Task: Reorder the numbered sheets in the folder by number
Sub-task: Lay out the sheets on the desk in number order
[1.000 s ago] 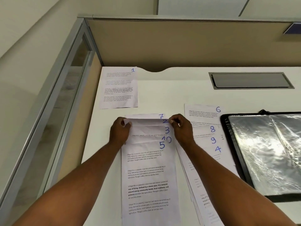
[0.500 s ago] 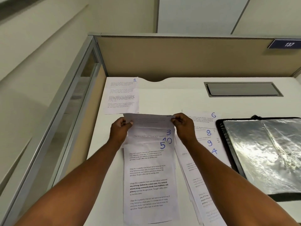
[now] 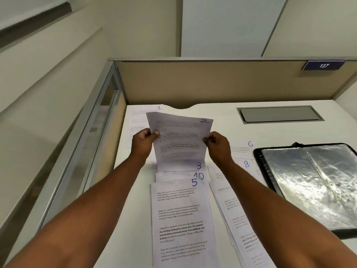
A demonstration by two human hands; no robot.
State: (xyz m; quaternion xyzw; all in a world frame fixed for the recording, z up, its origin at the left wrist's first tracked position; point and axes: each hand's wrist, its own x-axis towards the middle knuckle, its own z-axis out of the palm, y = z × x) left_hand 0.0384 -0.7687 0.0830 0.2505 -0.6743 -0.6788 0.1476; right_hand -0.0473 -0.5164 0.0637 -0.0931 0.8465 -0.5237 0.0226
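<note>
Left hand (image 3: 143,141) and right hand (image 3: 216,144) pinch sheet 2 (image 3: 181,140) by its sides; sheet 1 (image 3: 137,117) lies beyond, upper left, nearer the left hand.

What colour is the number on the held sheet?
Blue; number on the sheet, head view.

Soft, even indoor light keeps the white counter (image 3: 222,132) bright. Right of sheet 2 (image 3: 179,136), the folder (image 3: 309,190) throws hard white glare off its plastic sleeves. Just below sheet 2, a faint shadow greys sheet 3 (image 3: 181,166). Print on sheet 2 is soft and smeared; on sheet 1 (image 3: 138,120), behind its left edge, it is washed out. Beyond it, the partition (image 3: 212,84) splays outward with wide-angle distortion.
</note>
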